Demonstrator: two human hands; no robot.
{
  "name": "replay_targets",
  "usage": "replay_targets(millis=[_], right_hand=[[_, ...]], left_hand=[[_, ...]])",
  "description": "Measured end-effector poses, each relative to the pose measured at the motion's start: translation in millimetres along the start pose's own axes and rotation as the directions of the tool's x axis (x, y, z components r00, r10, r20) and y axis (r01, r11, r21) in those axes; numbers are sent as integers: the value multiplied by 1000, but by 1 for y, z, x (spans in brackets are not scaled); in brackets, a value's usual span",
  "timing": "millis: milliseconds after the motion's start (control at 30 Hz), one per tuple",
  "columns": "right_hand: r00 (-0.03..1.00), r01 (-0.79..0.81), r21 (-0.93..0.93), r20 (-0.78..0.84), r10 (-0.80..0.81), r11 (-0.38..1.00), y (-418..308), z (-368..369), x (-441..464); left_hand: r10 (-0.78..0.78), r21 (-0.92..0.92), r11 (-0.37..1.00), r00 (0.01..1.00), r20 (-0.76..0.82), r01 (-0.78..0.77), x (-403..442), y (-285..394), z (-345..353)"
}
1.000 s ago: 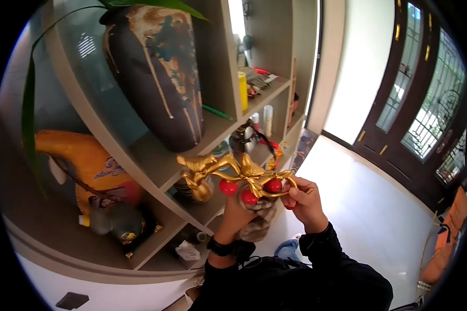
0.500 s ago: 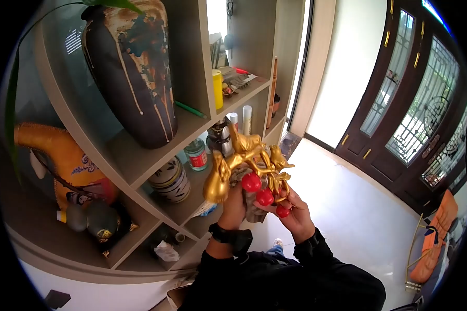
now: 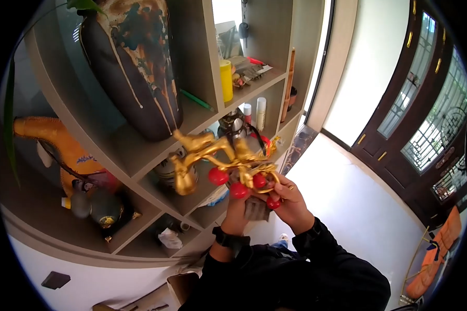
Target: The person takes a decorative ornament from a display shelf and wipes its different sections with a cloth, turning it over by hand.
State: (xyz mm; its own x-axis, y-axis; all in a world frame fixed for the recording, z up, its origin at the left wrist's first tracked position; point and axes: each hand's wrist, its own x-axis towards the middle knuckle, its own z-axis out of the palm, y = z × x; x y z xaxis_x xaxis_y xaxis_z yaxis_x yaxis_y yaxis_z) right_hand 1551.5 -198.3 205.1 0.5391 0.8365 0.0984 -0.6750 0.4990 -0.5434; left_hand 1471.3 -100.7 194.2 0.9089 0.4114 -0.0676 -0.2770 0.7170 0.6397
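Note:
A shiny gold ornament [image 3: 224,150] shaped like a branch, with red balls [image 3: 238,190] hanging from it, is held up in front of the shelves. My left hand [image 3: 235,213] closes around its lower part, the fingers mostly hidden behind it. On the other side my right hand [image 3: 294,203] is closed, thumb and fingers pinching the ornament's gold edge beside a red ball. Between the hands shows a grey-brown ribbed piece [image 3: 258,208]; whether it is a cloth or the ornament's base I cannot tell.
To the left, a shelf unit [image 3: 120,165] holds a tall dark vase [image 3: 135,78], an orange horse figure [image 3: 46,132], a dark gourd-shaped ornament [image 3: 102,212], a patterned jar [image 3: 168,173] and a yellow container [image 3: 226,81]. A dark door [image 3: 399,155] stands at the right.
The gold ornament has swung left and tilted in my hands, its red balls shifting left too. Both hands keep hold of it. The view has turned slightly.

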Motion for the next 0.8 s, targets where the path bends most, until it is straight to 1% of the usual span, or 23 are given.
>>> replay_targets(millis=[33, 67, 133, 167, 200, 267, 300, 333, 400, 433, 467, 533, 567, 600, 667, 700, 733, 800], right_hand=[[1000, -1, -35, 0, 1, 999, 3, 1, -2], [1000, -7, -24, -2, 7, 1000, 4, 0, -1], [998, -52, 14, 19, 52, 999, 2, -5, -4], [1000, -5, -37, 15, 5, 999, -1, -5, -7], [1000, 27, -52, 17, -26, 998, -8, 2, -12], [995, 80, -119, 66, -73, 990, -16, 1, -17], [994, 111, -132, 33, -108, 985, -19, 7, -19], [992, 125, -122, 39, -122, 985, -18, 11, -19], [995, 99, -124, -21, -103, 987, -12, 17, -19], [997, 76, -97, -6, -77, 992, -8, 18, -19], [999, 46, -91, 6, -45, 995, -4, 18, -18], [1000, 6, -38, 10, -5, 999, 3, 23, -20], [1000, 8, -36, 3, -8, 999, 6, 23, -20], [999, 17, -59, -36, -20, 998, 9, 22, -20], [996, 25, -82, -80, -32, 996, 14, 25, -19], [990, 36, -118, -133, -51, 992, 14, 29, -20], [980, 43, -156, -184, -72, 987, 14, 30, -21], [984, 25, -189, -167, -58, 982, 19, 21, -24]], left_hand=[[26, 54, 998, 999, 31, -27, -4, 6, 6], [24, 60, 998, 999, 20, -25, -4, 8, 4], [50, -260, 966, 989, 139, -12, -2, 7, -5], [153, -71, 986, 988, 16, -152, 1, 0, -23], [146, -64, 987, 989, 13, -145, -3, 3, -29], [60, -138, 989, 996, 66, -50, -8, 11, -36], [46, -151, 988, 998, 35, -40, -14, 16, -27], [45, -136, 990, 998, 43, -39, -15, 14, -28], [189, -49, 981, 982, -10, -189, -16, 6, -36], [203, -19, 979, 978, 38, -203, -13, 2, -42], [196, -15, 980, 980, 44, -196, -13, 0, -45], [166, -118, 979, 986, -11, -166, -14, -5, -49], [166, -20, 985, 982, -89, -169, -19, -1, -44], [159, -21, 987, 983, -90, -162, -22, 2, -43], [160, 47, 985, 984, 83, -165, -26, 6, -44], [162, 192, 968, 987, 7, -160, -28, 8, -43], [158, 190, 969, 987, 3, -155, -29, 8, -42], [201, 135, 967, 973, 110, -215, -30, 9, -39]])
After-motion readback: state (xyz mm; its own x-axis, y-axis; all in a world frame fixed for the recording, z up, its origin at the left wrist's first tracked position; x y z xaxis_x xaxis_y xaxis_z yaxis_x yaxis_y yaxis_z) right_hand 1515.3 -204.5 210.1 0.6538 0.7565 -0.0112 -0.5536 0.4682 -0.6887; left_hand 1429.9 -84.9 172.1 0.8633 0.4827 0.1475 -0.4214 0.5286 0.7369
